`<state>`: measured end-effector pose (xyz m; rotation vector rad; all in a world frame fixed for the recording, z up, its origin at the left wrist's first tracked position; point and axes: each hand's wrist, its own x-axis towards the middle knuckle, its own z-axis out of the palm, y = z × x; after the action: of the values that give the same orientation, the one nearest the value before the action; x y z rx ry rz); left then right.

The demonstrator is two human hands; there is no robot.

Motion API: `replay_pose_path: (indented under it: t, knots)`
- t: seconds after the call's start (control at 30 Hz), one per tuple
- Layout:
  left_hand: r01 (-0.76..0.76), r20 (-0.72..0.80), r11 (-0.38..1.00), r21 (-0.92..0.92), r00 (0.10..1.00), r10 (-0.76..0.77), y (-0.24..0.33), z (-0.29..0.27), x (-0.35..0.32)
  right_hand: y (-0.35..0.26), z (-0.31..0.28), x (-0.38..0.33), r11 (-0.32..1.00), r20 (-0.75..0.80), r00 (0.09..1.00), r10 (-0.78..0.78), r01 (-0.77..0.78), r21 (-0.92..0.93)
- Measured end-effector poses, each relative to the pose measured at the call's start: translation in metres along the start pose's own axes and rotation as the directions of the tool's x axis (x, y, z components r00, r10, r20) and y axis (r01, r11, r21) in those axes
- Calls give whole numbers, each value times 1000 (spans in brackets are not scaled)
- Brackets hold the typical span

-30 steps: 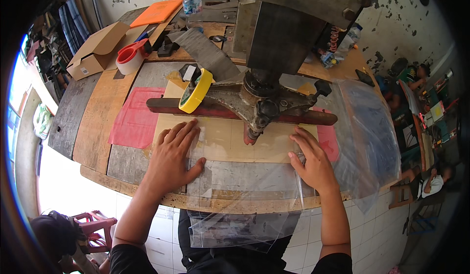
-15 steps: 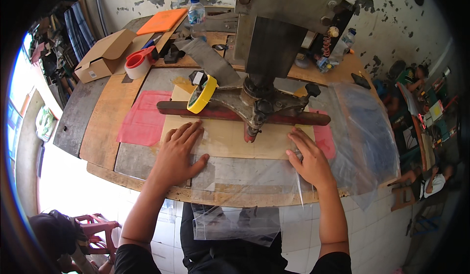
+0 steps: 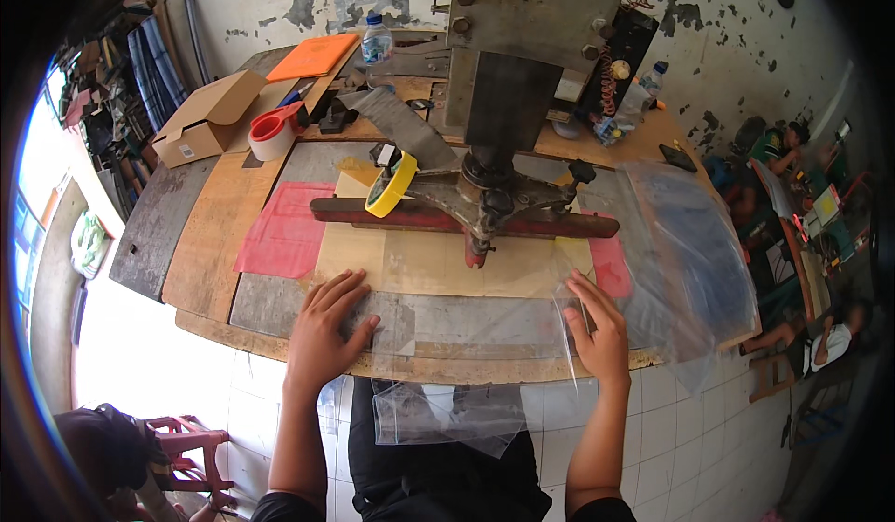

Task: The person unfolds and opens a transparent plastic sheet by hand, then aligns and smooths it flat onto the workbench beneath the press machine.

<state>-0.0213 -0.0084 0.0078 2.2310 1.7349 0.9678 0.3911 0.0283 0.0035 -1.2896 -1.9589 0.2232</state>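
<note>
My left hand [image 3: 328, 328] lies on the near left of the worktable with its fingers stretched and thumb apart, near the edge of a beige sheet [image 3: 429, 266]. To the right, my right hand [image 3: 601, 331] rests with fingers extended on clear plastic film [image 3: 522, 336]. The film spreads between my hands and hangs over the front edge. Above the beige sheet stands a heavy press head [image 3: 508, 103] with a long dark red bar [image 3: 373, 214] across its foot. A yellow tape roll [image 3: 393, 186] hangs on the bar's left side. How far the bar clears the sheet, I cannot tell.
Pink sheets [image 3: 284, 233] show at both ends of the beige sheet. More clear film [image 3: 690, 242] lies at right. Behind at left are a white tape roll in a red holder [image 3: 272, 135], a cardboard box [image 3: 210, 116] and a water bottle [image 3: 377, 47]. People sit at far right.
Both hands have drawn back toward me, away from the bar, the left hand more clearly. The view has shifted slightly. The film still lies between my hands.
</note>
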Motion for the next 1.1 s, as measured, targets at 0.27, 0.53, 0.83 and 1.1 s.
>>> replay_pose_path:
  t: [0.27, 0.53, 0.83, 1.1]
  knots:
    - [8, -107, 1000, 6, 994, -7, -2, 3, -1, 1, 1, -2, 1000, -96, 995, -1, 0, -19]
    - [-3, -115, 1000, -11, 993, 2, -3, 3, -2, 1, 0, -3, 996, -96, 994, -47, 40, -76]
    - [-8, -128, 1000, -4, 992, 8, -2, 3, -1, 1, 0, -2, 993, -103, 992, -73, 62, -102]
    - [-7, -129, 1000, -9, 992, 6, -2, 3, -1, 0, 0, -4, 982, -132, 984, -123, 102, -158]
